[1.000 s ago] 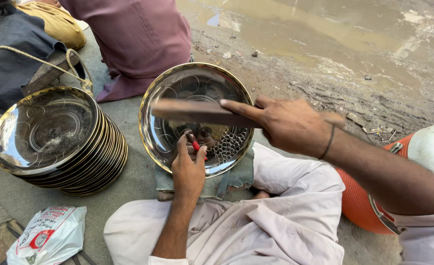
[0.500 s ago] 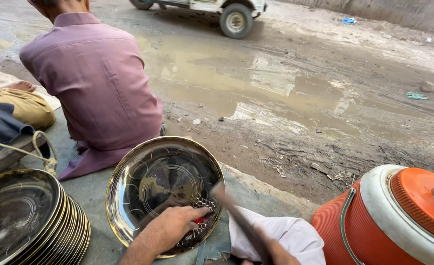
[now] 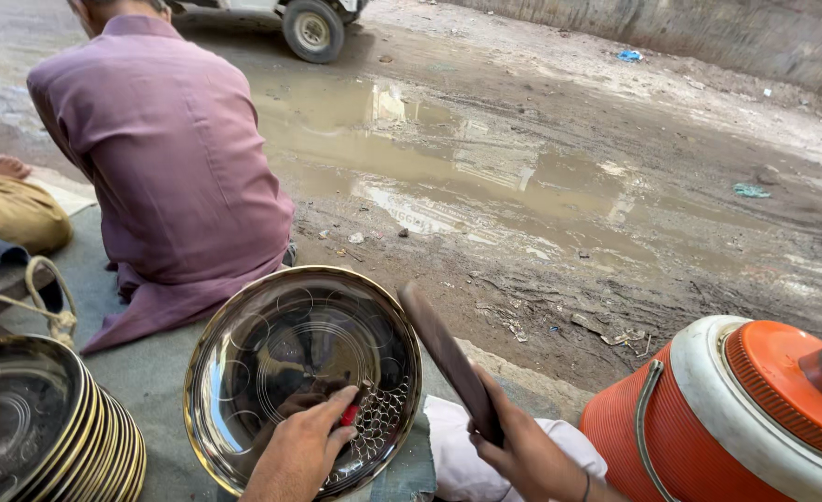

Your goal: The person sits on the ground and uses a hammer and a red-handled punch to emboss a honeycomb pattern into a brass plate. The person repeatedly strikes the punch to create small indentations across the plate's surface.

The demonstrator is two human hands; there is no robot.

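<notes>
Since half a second ago the view has dropped slightly and drawn in: the round metal tray [image 3: 301, 372] now sits lower-centre and the right hand [image 3: 532, 455] with its flat wooden mallet [image 3: 448, 358] has come fully into sight, mallet raised and tilted up-left, its head over the tray's right rim. One second ago the mallet lay across the tray; it now stands clear of the surface.

Left hand [image 3: 304, 451]: fingers pinched round a small red-handled punch [image 3: 348, 416], tip on the tray's lower inner face, at the edge of a patch of net-like engraving [image 3: 374, 428]. Right hand: clenched round the mallet's handle, bracelet on the wrist.

Tray leans tilted toward the camera, resting on grey cloth [image 3: 151, 381] over the lap; its bottom rim is cut off by the frame.

Edges and room: stack of like trays [image 3: 48, 437] just beside at left, apart from the worked tray. Orange water cooler [image 3: 717, 418] near at right, close to the mallet arm's elbow side. A seated person in a mauve shirt [image 3: 160, 158] is just behind the tray. Muddy road with a puddle [image 3: 448, 167] beyond.
</notes>
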